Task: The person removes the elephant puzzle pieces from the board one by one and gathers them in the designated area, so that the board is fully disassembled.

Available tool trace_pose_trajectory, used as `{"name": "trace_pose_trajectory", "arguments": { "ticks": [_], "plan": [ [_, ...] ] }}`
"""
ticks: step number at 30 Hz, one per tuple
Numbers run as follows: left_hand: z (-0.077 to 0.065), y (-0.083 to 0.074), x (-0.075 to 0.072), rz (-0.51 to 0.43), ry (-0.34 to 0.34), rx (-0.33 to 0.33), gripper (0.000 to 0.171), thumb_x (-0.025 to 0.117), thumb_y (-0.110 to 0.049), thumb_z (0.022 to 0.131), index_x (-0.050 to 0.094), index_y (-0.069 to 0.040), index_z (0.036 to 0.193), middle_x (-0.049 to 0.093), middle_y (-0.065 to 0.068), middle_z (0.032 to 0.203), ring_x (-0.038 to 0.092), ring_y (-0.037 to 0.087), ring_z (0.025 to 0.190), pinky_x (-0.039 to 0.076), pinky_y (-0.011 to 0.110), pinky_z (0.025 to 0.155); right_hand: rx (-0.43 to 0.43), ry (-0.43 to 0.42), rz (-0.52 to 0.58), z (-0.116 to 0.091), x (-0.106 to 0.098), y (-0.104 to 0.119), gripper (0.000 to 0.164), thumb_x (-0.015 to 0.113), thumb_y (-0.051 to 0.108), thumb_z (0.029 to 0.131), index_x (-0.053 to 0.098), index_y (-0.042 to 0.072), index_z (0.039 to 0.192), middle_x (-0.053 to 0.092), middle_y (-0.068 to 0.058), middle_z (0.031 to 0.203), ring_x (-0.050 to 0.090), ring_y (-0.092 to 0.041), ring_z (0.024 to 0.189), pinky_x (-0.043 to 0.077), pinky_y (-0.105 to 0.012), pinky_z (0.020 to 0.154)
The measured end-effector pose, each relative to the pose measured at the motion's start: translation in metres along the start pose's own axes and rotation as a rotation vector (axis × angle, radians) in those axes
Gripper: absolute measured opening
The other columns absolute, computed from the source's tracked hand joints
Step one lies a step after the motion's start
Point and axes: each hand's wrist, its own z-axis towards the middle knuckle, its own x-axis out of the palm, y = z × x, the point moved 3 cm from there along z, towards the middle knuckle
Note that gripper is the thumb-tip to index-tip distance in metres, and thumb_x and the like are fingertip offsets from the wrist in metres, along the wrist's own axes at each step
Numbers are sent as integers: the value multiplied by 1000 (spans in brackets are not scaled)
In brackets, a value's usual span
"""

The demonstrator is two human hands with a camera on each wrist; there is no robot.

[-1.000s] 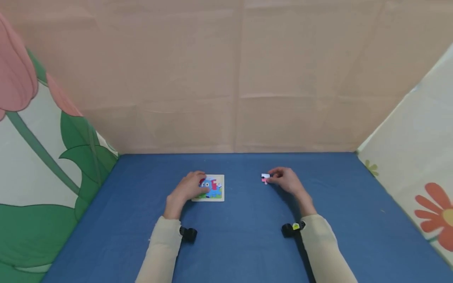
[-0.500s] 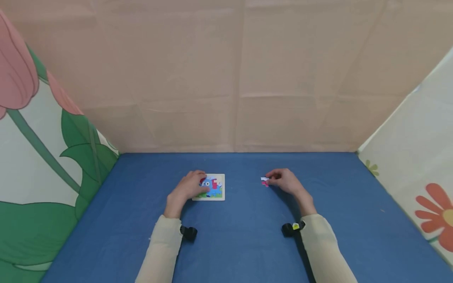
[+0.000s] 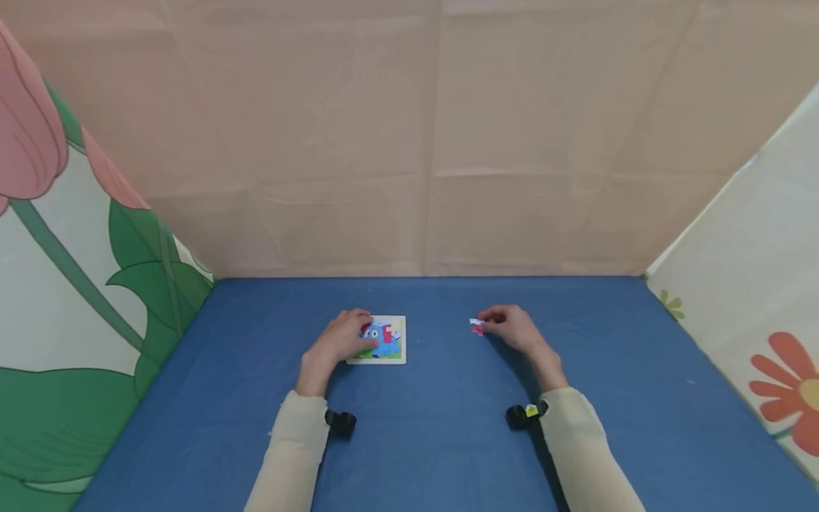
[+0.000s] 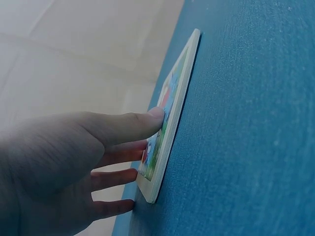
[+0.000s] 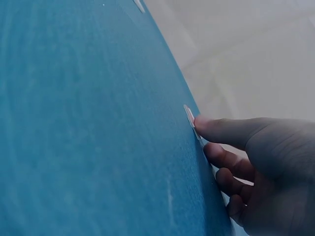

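In the head view a small square jigsaw puzzle board (image 3: 385,340) lies flat on the blue table, with a blue cartoon animal in a pale frame. My left hand (image 3: 338,337) rests on its left side. The thumb (image 4: 156,114) presses on the picture in the left wrist view, and the other fingers stretch past the frame's edge. To the right, my right hand (image 3: 517,328) pinches a small white and pink puzzle piece (image 3: 476,326) by its right side. In the right wrist view the thumb (image 5: 204,123) lies on the piece, close to the cloth; part of it is hidden.
The blue cloth (image 3: 429,441) covers the table up to a beige backdrop (image 3: 422,142). Flower-printed panels (image 3: 64,320) flank both sides. Each wrist carries a small black camera (image 3: 342,424).
The puzzle piece has turned a little in my right hand and shifted slightly left with it. My left hand and the puzzle board have stayed in place.
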Motion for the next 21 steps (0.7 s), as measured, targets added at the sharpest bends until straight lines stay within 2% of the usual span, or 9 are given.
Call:
{"name": "trace_pose_trajectory", "arguments": {
  "ticks": [8, 16, 21],
  "plan": [
    [0, 2, 0, -10, -2, -4, 58, 72, -37, 90, 57, -11, 140, 49, 7, 149, 43, 30, 134, 34, 54, 114, 4, -7, -5, 1, 2, 2, 25, 67, 22, 95, 73, 8, 115, 66, -8, 89, 53, -19, 76, 45, -31, 66],
    [-1, 2, 0, -15, 3, 0, 58, 72, -36, 90, 57, -11, 140, 49, 7, 149, 43, 29, 133, 35, 54, 113, -20, -29, 12, -1, 2, 7, 28, 66, 26, 96, 72, 9, 118, 73, -11, 110, 65, -23, 95, 54, -40, 78],
    [0, 1, 0, -11, 4, 6, 57, 73, -36, 90, 58, -10, 139, 49, 7, 148, 43, 29, 133, 35, 53, 113, -59, -48, 14, -3, 0, 20, 28, 66, 25, 97, 72, 8, 117, 72, -10, 104, 63, -20, 83, 51, -34, 68]
  ]
}}
